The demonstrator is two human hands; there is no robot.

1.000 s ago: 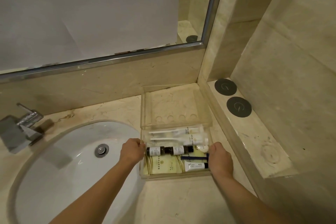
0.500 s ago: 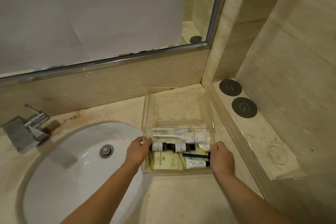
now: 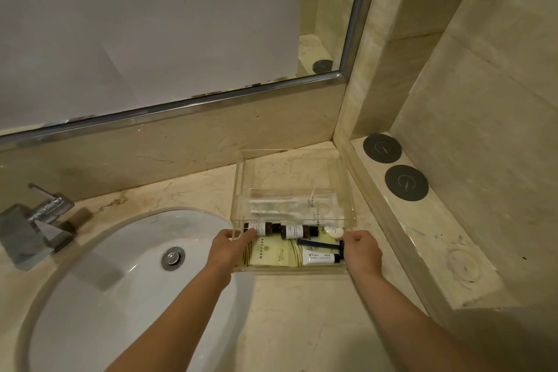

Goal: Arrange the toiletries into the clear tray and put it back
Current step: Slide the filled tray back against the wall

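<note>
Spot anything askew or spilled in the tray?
Nothing spilled. The toiletries crowd the near half of the clear tray; its far half is bare. Left hand and right hand grip its sides.

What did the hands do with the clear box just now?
Both hands, left and right, slid the clear tray a little farther back toward the corner by the wall. They kept gripping its two sides. The toiletries inside stayed in place.

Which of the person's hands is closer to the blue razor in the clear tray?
Right. The right hand grips the clear plastic tray's side wall beside the blue razor; the left hand holds the opposite wall.
</note>
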